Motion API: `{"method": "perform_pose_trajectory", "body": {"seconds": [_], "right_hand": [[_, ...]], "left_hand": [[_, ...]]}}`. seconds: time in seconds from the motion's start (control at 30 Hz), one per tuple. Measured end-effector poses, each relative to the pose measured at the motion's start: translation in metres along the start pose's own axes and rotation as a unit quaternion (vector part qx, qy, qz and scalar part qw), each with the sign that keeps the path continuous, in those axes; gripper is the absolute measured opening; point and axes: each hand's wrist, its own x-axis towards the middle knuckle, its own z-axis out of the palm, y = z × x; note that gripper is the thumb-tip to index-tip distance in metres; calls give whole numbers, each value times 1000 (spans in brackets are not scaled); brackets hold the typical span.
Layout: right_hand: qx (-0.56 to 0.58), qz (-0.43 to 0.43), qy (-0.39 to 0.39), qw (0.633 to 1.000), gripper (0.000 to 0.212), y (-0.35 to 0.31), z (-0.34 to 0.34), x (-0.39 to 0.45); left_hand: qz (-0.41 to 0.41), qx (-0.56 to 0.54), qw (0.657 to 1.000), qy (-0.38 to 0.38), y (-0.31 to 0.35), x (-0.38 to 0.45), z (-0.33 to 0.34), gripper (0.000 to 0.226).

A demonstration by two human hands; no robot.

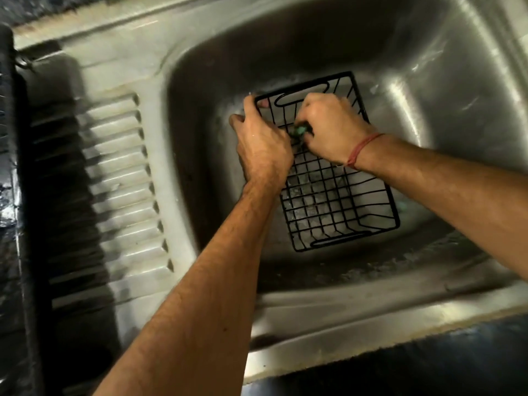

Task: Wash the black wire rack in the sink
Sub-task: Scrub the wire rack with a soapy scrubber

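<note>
- Left hand point(261, 138): my fingers curl over the far left corner of the black wire rack point(328, 192), gripping its rim.
- Right hand point(331, 130): clenched around a small green scrubber point(300, 131), pressing it onto the rack's grid; a red thread point(363, 147) circles my wrist.
- Rack sits inside the steel sink point(428, 81), on the basin floor, beside the ribbed drainboard point(120, 181).
</note>
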Motion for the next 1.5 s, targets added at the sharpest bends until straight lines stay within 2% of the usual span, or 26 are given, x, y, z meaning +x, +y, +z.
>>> {"method": "perform_pose_trajectory", "body": {"seconds": [0.07, 0.13, 0.23, 0.33, 0.43, 0.53, 0.63, 0.77, 0.87, 0.97, 1.13, 1.23, 1.33, 1.4, 1.5], "right_hand": [[33, 43, 3, 999, 12, -3, 0, 0], [28, 43, 0, 999, 10, -8, 0, -5], [27, 49, -6, 998, 24, -7, 0, -4], [79, 86, 37, 992, 24, -1, 1, 8], [125, 93, 81, 984, 14, -9, 13, 6], [152, 110, 118, 975, 12, -14, 22, 3], [120, 84, 99, 984, 4, -8, 18, 4], [56, 77, 118, 988, 8, 0, 21, 2], [44, -1, 72, 996, 4, -9, 24, -5], [-6, -59, 6, 998, 14, -7, 16, -8], [19, 52, 69, 996, 10, -8, 13, 10], [-6, -12, 21, 1000, 7, -21, 15, -3], [-37, -70, -66, 995, 12, -27, 5, -31], [-65, -66, -90, 992, 12, -20, -4, -31], [-72, 13, -32, 997, 11, -9, -13, -9]], "left_hand": [[-4, -3, 1000, -5, 1, -1, 0, 51], [-4, -6, 1000, -1, 2, -2, -1, 50], [-7, -22, 1000, -6, 0, -2, -1, 46], [-2, -45, 998, -34, -4, 1, -3, 45], [-11, -68, 997, -36, -4, 3, -2, 29], [-18, -74, 997, -28, -7, 3, -2, 42], [-16, -108, 993, -36, -9, 2, -3, 45], [-24, -135, 990, -38, -8, 1, -1, 49], [-14, -135, 990, -25, -8, 0, -2, 42], [-18, -131, 991, -19, -9, 0, -2, 37], [-12, -122, 992, -13, -10, 2, -3, 45], [-9, -109, 994, -6, -11, 4, -3, 46], [-13, -98, 995, -7, -13, 6, -3, 47], [-18, -92, 995, -15, -11, 5, -2, 47], [-26, -75, 997, -23, -9, 3, 0, 43]]}}
